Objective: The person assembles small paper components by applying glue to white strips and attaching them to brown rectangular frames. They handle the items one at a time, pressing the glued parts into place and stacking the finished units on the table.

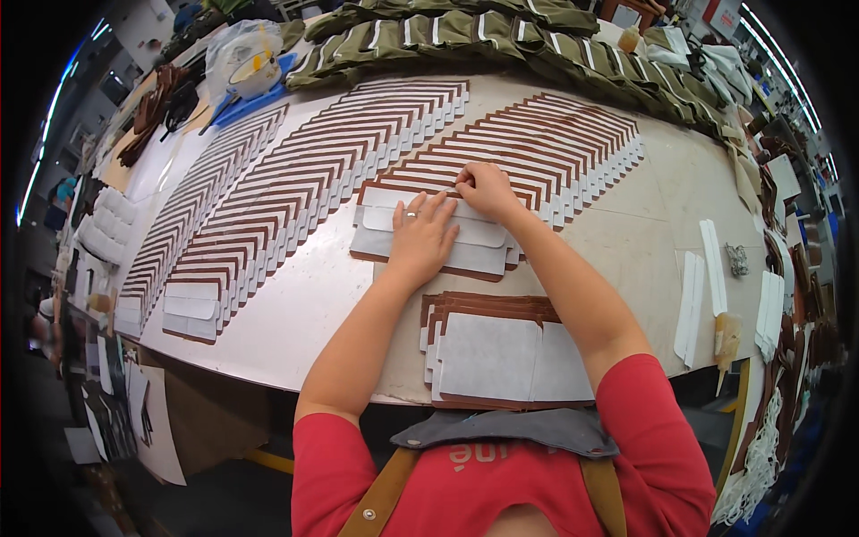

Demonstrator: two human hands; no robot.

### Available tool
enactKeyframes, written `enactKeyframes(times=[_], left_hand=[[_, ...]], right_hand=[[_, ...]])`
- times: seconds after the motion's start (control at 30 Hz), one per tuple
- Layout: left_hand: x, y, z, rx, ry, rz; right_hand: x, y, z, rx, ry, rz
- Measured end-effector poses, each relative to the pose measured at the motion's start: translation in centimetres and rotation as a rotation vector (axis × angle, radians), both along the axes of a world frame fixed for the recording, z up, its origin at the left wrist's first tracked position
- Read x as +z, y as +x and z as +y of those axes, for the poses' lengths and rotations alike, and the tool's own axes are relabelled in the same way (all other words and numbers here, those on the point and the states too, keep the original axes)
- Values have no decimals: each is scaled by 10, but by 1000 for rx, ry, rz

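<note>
My left hand lies with fingers spread on the nearest white-faced, brown-edged panel, a ring on one finger. This panel has a rounded white flap and lies at the near end of a long overlapping row of like panels. Just right of the left fingertips, my right hand is closed in a pinch at the panel's far edge. Whatever is between its fingertips is hidden. Close to my body, a stack of larger white-faced brown pieces sits partly under my right forearm.
Two more overlapping rows of panels slant across the table's left. Folded olive-green pieces with white stripes line the far edge. A blue tray holds a tub. White strips and a glue bottle lie at right.
</note>
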State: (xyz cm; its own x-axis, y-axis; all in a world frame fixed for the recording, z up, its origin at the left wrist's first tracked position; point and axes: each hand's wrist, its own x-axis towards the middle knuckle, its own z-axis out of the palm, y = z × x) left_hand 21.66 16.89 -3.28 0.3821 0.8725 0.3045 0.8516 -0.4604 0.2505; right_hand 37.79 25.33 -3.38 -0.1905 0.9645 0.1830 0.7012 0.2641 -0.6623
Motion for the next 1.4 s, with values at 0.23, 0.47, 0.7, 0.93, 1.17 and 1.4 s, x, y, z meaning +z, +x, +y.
enactKeyframes(times=[0.23,0.47,0.7,0.93,1.17,1.4], left_hand=[[1,-1,0,2,-25,-8],[-6,-2,2,-21,25,-71],[23,16,-8,-95,116,-203],[52,36,-35,-207,60,-162],[78,44,-77,-210,-6,-249],[87,39,-120,-233,-236,-529]], right_hand=[[5,22,-9,-53,302,-231],[32,215,-74,-454,253,-283],[41,323,-195,-830,-274,-622],[42,308,-197,-823,-308,-718],[36,312,-187,-749,-298,-773],[58,291,-217,-655,131,-333]])
